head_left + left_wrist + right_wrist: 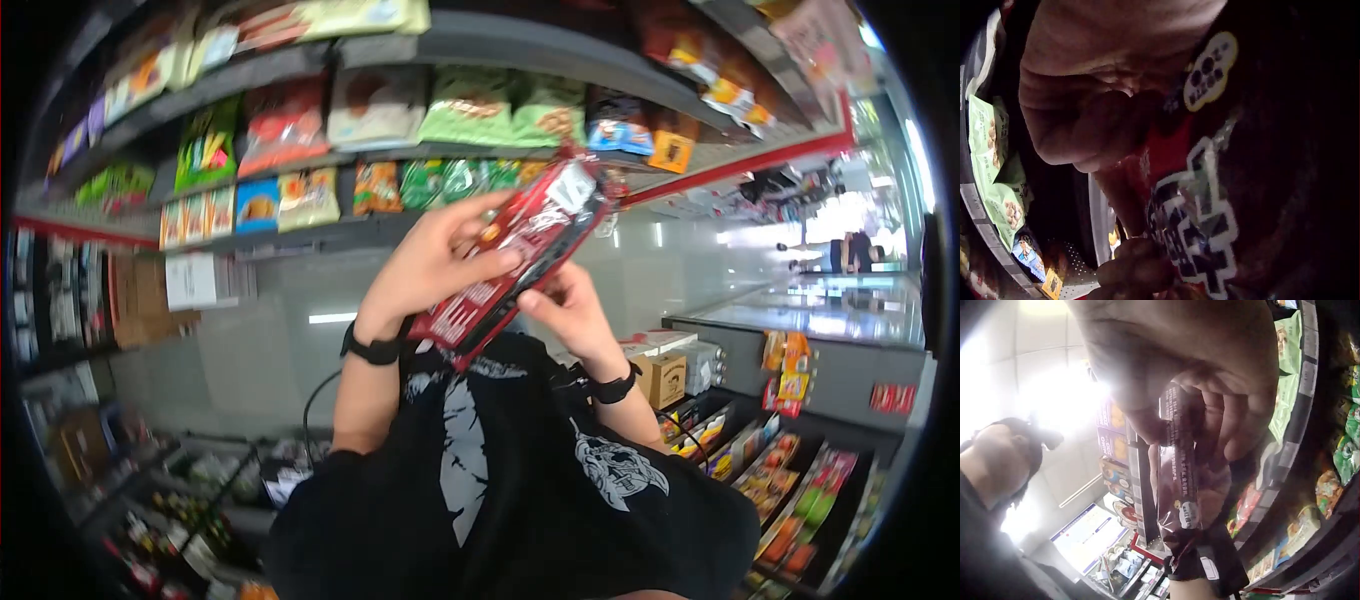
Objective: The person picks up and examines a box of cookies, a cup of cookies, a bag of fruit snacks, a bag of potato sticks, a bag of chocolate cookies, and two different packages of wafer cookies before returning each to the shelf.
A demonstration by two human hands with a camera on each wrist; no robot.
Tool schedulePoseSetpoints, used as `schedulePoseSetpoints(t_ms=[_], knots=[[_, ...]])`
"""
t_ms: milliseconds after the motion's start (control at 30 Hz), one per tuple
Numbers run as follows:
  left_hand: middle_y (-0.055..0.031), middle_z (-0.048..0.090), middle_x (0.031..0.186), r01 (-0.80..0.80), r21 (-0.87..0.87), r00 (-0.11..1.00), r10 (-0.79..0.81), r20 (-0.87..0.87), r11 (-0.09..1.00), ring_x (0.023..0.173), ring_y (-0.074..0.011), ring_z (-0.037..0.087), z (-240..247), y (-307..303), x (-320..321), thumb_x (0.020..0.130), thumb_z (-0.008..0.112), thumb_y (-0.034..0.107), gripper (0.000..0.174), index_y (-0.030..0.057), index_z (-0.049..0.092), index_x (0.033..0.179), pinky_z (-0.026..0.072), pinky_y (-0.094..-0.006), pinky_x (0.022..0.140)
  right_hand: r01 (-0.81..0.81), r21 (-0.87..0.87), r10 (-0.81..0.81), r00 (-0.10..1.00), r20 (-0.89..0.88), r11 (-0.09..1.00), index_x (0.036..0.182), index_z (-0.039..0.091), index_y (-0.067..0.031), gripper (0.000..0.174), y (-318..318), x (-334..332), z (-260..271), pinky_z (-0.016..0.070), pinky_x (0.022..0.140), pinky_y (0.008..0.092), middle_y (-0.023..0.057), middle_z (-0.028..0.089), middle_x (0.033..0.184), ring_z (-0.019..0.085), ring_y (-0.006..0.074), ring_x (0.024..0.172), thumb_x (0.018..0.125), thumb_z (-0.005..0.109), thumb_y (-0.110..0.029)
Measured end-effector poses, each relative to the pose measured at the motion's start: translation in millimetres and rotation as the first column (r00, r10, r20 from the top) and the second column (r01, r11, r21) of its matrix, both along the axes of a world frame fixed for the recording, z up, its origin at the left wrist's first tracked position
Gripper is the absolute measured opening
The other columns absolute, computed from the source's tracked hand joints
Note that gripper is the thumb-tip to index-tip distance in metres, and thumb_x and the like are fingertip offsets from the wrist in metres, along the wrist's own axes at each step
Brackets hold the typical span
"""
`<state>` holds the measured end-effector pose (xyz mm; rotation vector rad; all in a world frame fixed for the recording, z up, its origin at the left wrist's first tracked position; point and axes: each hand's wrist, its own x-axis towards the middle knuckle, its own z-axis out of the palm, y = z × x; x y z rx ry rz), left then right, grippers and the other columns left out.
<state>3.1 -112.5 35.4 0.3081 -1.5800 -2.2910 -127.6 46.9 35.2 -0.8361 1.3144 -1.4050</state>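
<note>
Left hand (432,258), thumb across the front, grips the left edge of the red packet (537,232), whose long axis we note slanting from near the black shirt (535,430) up rightward toward the shelves (520,42), while our right hand (576,318) pinches the opposite edge, lower down.

Black short-sleeved shirt (540,500) with pale grey prints (462,460), black wrist straps (375,349), thin dark cables (306,412).

- Looks like a long, glossy dark-red packet (535,222) with white lettering (460,314).
- Lies tilted between left hand (437,252) and right hand (568,315), gripped by both.
- Shows a pale panel (571,188) at the end beyond both hands.
</note>
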Motion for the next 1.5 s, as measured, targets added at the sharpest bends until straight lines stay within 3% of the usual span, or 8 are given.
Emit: schedulePoseSetpoints(t_ms=[67, 267, 367, 933, 1167, 1367, 1400, 1500], knots=[[-0.0098, 0.065, 0.107, 0.042, 0.035, 0.999, -0.043, 0.030, 0.998, 0.091, -0.0093, 0.061, 2, -4, 5, 0.086, 0.065, 0.004, 0.050, -0.0006, 0.043, 0.130, 0.0486, -0.0243, 0.079, -0.002, 0.041, 0.000, 0.999, 0.042, 0.999, 0.118, 0.052, 0.0000, 0.038, 2, 1, -4, 0.0481, 0.086, 0.0294, 0.0050, 0.062, 0.110, 0.059, 0.0107, 0.097, 0.086, 0.067, -0.012], [-0.0085, 0.069, 0.097, 0.090, -0.002, 0.995, -0.089, 0.036, 0.996, 0.085, -0.0060, 0.060, 0, -10, 15, 0.085, 0.067, 0.008, 0.047, -0.0006, 0.047, 0.127, 0.0478, -0.0224, 0.075, -0.126, 0.084, 0.127, 0.992, -0.002, 0.988, 0.122, 0.052, 0.0002, 0.044, 3, 5, -3, 0.0476, 0.089, 0.0307, 0.0070, 0.062, 0.113, 0.059, 0.0132, 0.100, 0.083, 0.070, -0.012], [-0.0065, 0.069, 0.094, 0.097, -0.098, 0.995, -0.094, 0.029, 0.990, 0.079, -0.0044, 0.059, -3, -14, 20, 0.083, 0.069, 0.009, 0.048, -0.0004, 0.050, 0.127, 0.0468, -0.0201, 0.069, -0.077, 0.061, 0.075, 0.997, 0.033, 0.995, 0.122, 0.053, -0.0002, 0.044, -2, 14, -1, 0.0461, 0.091, 0.0315, 0.0068, 0.062, 0.114, 0.059, 0.0143, 0.103, 0.083, 0.070, -0.011], [-0.0064, 0.069, 0.093, 0.069, -0.052, 0.997, -0.070, -0.018, 0.996, 0.077, -0.0041, 0.059, 5, -23, 29, 0.083, 0.070, 0.012, 0.049, 0.0000, 0.051, 0.127, 0.0473, -0.0204, 0.068, -0.121, 0.053, 0.121, 0.993, -0.013, 0.991, 0.122, 0.053, -0.0008, 0.044, -16, 16, 0, 0.0460, 0.091, 0.0316, 0.0066, 0.062, 0.112, 0.059, 0.0143, 0.103, 0.083, 0.070, -0.012], [-0.0051, 0.069, 0.091, 0.071, -0.062, 0.996, -0.074, -0.051, 0.996, 0.075, -0.0037, 0.058, 8, -25, 26, 0.084, 0.070, 0.010, 0.048, -0.0001, 0.051, 0.127, 0.0467, -0.0202, 0.066, -0.047, 0.053, 0.048, 0.998, -0.026, 0.997, 0.121, 0.053, -0.0006, 0.050, -19, 18, 3, 0.0465, 0.088, 0.0317, 0.0077, 0.063, 0.109, 0.059, 0.0153, 0.100, 0.081, 0.073, -0.021], [-0.0029, 0.066, 0.091, 0.085, -0.178, 0.991, -0.065, 0.114, 0.980, 0.075, -0.0019, 0.054, 18, -29, 29, 0.082, 0.068, 0.004, 0.048, -0.0036, 0.050, 0.127, 0.0446, -0.0180, 0.063, -0.118, 0.020, 0.119, 0.993, -0.008, 0.993, 0.120, 0.054, -0.0010, 0.042, -22, 17, 5, 0.0462, 0.092, 0.0327, 0.0058, 0.062, 0.113, 0.058, 0.0140, 0.104, 0.084, 0.070, -0.013], [0.0070, 0.050, 0.066, 0.026, -0.135, 0.999, -0.022, 0.029, 0.991, 0.058, -0.0002, 0.034, 7, -26, 24, 0.081, 0.073, 0.013, 0.046, -0.0002, 0.056, 0.123, 0.0271, -0.0207, 0.049, -0.106, -0.004, 0.106, 0.994, -0.023, 0.994, 0.120, 0.054, -0.0010, 0.041, -24, 17, 9, 0.0462, 0.092, 0.0330, 0.0054, 0.062, 0.113, 0.057, 0.0140, 0.104, 0.084, 0.069, -0.013], [0.0079, 0.050, 0.066, 0.046, -0.083, 0.999, -0.043, 0.030, 0.996, 0.060, 0.0003, 0.036, 14, -28, 24, 0.082, 0.072, 0.011, 0.049, 0.0011, 0.054, 0.126, 0.0281, -0.0200, 0.051, -0.108, -0.024, 0.108, 0.994, 0.006, 0.994, 0.120, 0.054, -0.0012, 0.040, -27, 17, 9, 0.0463, 0.092, 0.0336, 0.0048, 0.062, 0.112, 0.057, 0.0139, 0.104, 0.085, 0.068, -0.014]])
